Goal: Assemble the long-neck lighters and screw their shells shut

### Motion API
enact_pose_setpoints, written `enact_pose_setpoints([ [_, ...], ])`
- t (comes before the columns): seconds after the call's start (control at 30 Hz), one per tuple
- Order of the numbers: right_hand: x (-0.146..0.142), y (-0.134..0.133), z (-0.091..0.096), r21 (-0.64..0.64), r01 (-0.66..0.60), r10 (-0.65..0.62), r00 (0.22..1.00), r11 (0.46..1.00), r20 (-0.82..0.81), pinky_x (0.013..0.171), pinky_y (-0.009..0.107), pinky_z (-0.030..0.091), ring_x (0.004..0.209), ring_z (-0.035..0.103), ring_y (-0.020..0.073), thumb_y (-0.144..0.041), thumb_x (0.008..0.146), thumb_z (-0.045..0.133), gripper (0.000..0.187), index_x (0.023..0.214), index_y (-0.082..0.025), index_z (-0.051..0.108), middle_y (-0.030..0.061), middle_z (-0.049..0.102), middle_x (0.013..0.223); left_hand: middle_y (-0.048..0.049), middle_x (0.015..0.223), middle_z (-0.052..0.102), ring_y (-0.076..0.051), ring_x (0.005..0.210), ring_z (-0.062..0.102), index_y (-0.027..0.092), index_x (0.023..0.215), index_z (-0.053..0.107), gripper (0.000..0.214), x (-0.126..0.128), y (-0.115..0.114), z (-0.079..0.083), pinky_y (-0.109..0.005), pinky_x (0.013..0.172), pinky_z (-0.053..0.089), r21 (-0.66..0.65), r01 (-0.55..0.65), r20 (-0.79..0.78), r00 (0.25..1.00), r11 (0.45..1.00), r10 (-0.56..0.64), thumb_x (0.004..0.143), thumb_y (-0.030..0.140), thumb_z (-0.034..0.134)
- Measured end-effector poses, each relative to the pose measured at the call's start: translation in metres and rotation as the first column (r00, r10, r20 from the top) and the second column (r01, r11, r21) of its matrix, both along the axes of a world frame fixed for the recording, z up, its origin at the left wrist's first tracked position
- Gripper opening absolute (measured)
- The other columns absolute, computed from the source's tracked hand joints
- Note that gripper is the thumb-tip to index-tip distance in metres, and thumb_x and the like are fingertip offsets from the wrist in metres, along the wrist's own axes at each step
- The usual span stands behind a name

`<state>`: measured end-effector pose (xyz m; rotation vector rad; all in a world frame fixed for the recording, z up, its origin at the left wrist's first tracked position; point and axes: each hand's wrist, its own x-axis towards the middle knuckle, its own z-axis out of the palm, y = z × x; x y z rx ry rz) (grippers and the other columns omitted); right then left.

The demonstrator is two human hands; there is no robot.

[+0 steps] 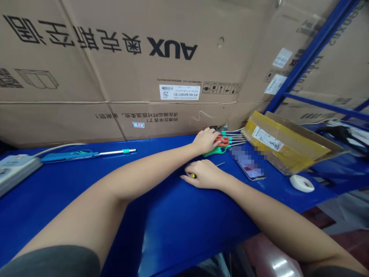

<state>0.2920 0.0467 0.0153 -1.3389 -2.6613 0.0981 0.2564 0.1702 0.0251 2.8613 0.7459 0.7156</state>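
Note:
My left hand (205,141) reaches to the back of the table, its fingers curled over a pile of long-necked lighters (221,141). Their handles are orange and green, and the thin metal necks with teal collars point right. Just in front of it, my right hand (206,175) is closed around a thin screwdriver. The yellow handle end (193,176) shows between thumb and fingers, and a slim metal shaft (220,164) sticks out behind the hand. Most of the screwdriver is hidden. A blue long-necked lighter (70,155) lies apart at the left.
A white power strip (17,171) sits at the left edge. To the right are a phone (249,165), an open cardboard box with yellow tape (284,142) and a white tape roll (301,183). Large cardboard (115,77) walls the back; a blue metal frame (311,50) rises at right.

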Motion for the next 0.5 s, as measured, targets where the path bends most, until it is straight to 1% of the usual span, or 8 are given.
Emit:
enact_pose_setpoints([
  [0.07,0.002,0.000,-0.001,0.002,0.016,-0.016,0.999,1.000,-0.028,0.057,0.028,0.023,0.062,0.055,0.0142,-0.042,0.097,0.056,0.035,0.071,-0.017,0.060,0.0039,0.067,0.074,-0.0169,0.127,0.061,-0.032,0.121,0.055,0.012,0.132,0.059,0.041,-0.005,-0.005,0.005,-0.046,0.098,0.049,0.023,-0.028,0.003,1.000,0.999,0.028,0.099,0.035,0.055],
  [0.1,0.002,0.000,-0.001,0.001,0.022,-0.022,0.999,1.000,-0.041,0.058,0.028,0.025,0.063,0.054,0.0145,-0.042,0.096,0.057,0.034,0.072,-0.017,0.060,0.0037,0.066,0.073,-0.0168,0.131,0.060,-0.032,0.123,0.054,0.013,0.135,0.057,0.043,-0.012,-0.009,0.008,-0.045,0.099,0.047,0.036,-0.036,0.003,0.999,0.999,0.036,0.100,0.038,0.053],
  [0.13,0.003,0.000,-0.001,-0.002,0.025,-0.025,0.998,1.000,-0.053,0.059,0.028,0.027,0.064,0.053,0.0147,-0.042,0.095,0.059,0.032,0.074,-0.017,0.059,0.0036,0.065,0.074,-0.0159,0.134,0.059,-0.031,0.124,0.053,0.014,0.138,0.055,0.044,-0.023,-0.013,0.011,-0.045,0.101,0.045,0.051,-0.043,0.000,0.999,0.998,0.043,0.101,0.039,0.050],
  [0.2,0.004,-0.001,0.001,-0.017,0.020,-0.021,0.997,1.000,-0.072,0.062,0.027,0.032,0.068,0.054,0.0151,-0.039,0.093,0.060,0.027,0.078,-0.017,0.059,0.0039,0.064,0.078,-0.0134,0.138,0.057,-0.028,0.126,0.051,0.016,0.141,0.051,0.045,-0.056,-0.023,0.014,-0.042,0.105,0.042,0.081,-0.060,-0.017,0.998,0.995,0.062,0.102,0.038,0.047],
  [0.27,0.004,-0.001,0.003,-0.040,0.010,-0.013,0.997,0.999,-0.081,0.067,0.027,0.038,0.073,0.055,0.0153,-0.036,0.092,0.061,0.022,0.082,-0.017,0.058,0.0050,0.064,0.086,-0.0121,0.142,0.055,-0.027,0.130,0.048,0.017,0.144,0.046,0.048,-0.103,-0.032,0.014,-0.041,0.108,0.039,0.107,-0.096,-0.053,0.993,0.990,0.102,0.100,0.036,0.047],
  [0.37,0.005,0.000,0.008,-0.083,0.002,-0.008,0.997,0.997,-0.074,0.074,0.026,0.043,0.079,0.056,0.0157,-0.030,0.089,0.063,0.014,0.086,-0.017,0.057,0.0062,0.061,0.093,-0.0130,0.140,0.056,-0.030,0.129,0.049,0.017,0.142,0.048,0.050,-0.188,-0.038,0.009,-0.044,0.107,0.039,0.135,-0.214,-0.119,0.966,0.967,0.230,0.096,0.037,0.050],
  [0.43,0.007,0.002,0.010,-0.117,-0.002,-0.004,0.998,0.993,-0.057,0.076,0.026,0.044,0.081,0.057,0.0156,-0.023,0.086,0.062,0.008,0.085,-0.017,0.057,0.0058,0.060,0.094,-0.0172,0.136,0.057,-0.034,0.125,0.051,0.014,0.138,0.051,0.052,-0.244,-0.036,0.007,-0.048,0.103,0.041,0.151,-0.337,-0.151,0.921,0.929,0.359,0.093,0.043,0.051],
  [0.5,0.009,0.005,0.010,-0.135,0.011,-0.016,0.999,0.991,-0.035,0.077,0.026,0.044,0.082,0.058,0.0161,-0.017,0.084,0.059,0.003,0.086,-0.018,0.057,0.0060,0.060,0.096,-0.0200,0.133,0.057,-0.038,0.121,0.052,0.012,0.134,0.053,0.055,-0.296,-0.031,0.009,-0.051,0.100,0.043,0.164,-0.456,-0.185,0.857,0.875,0.481,0.092,0.047,0.049],
])
